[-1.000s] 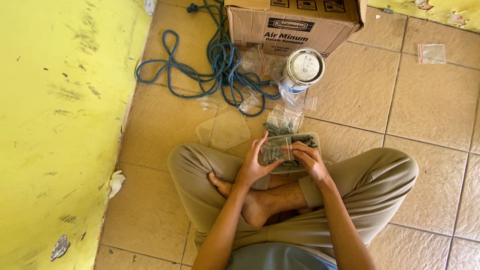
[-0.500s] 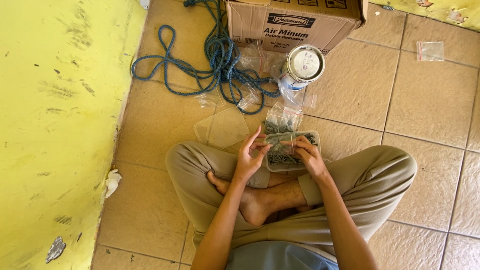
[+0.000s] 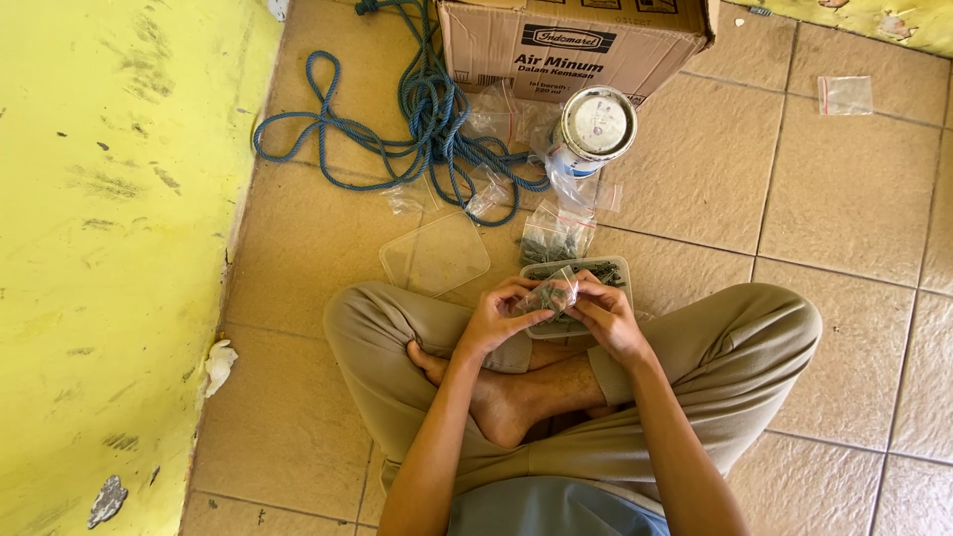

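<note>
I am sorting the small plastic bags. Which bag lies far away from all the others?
The empty clear zip bag on the tile at upper right, alone; the others crowd around the paint can and hands.

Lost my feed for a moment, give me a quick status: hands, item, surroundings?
Left hand and right hand both pinch a small clear bag. Bag sits above the screw tray. Nothing between the hands.

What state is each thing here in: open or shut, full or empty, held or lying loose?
Small clear bag: held between both hands, dark small parts inside.
Left hand: pinching the bag.
Right hand: pinching the bag.
Plastic tray: uncovered, holding dark small parts.
Clear lid: off, flat on the floor.
Filled bags: lying beyond the tray.
Tin can: lid on.
Cardboard box: lying on its side.
Blue rope: loose, tangled.
Empty bag: flat, alone.
</note>
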